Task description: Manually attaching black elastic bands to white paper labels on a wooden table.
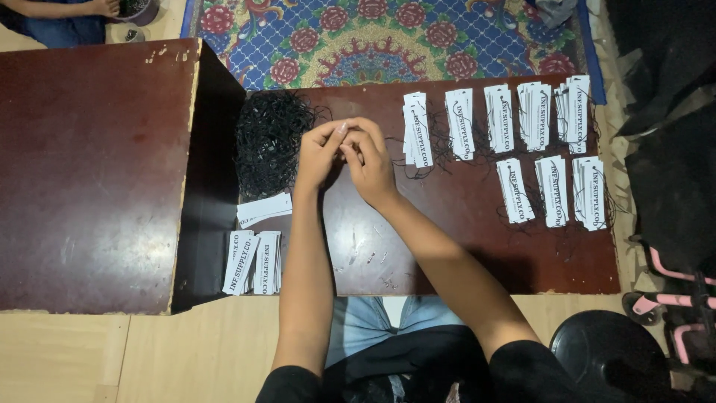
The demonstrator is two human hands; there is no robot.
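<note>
**Hands together over the black strings**

Your left hand [319, 153] and your right hand [365, 158] meet at the fingertips over the low brown table [447, 246]. The fingers are pinched together on something very small — probably one thin black string, but it is too fine to see with certainty. No white tag is visible between the fingers.

To do this well, keep the pinch light and hold the work a little above the table, so the loose threads below do not catch in it. Take only one string at a time from the pile of black strings [270, 142], which lies just beside your left hand.

The unstrung white tags [253, 261] wait at the left near edge, partly fanned out, with a few more lying above them. The finished tags with strings [514, 119] stand in neat stacks along the far side and to the right — well apart from your hands, so they should not disturb you.

A higher dark table [89, 172] stands to the left, touching yours. Beyond is a patterned rug [388, 37], and another person's hand [104, 7] is at the far left corner.
</note>
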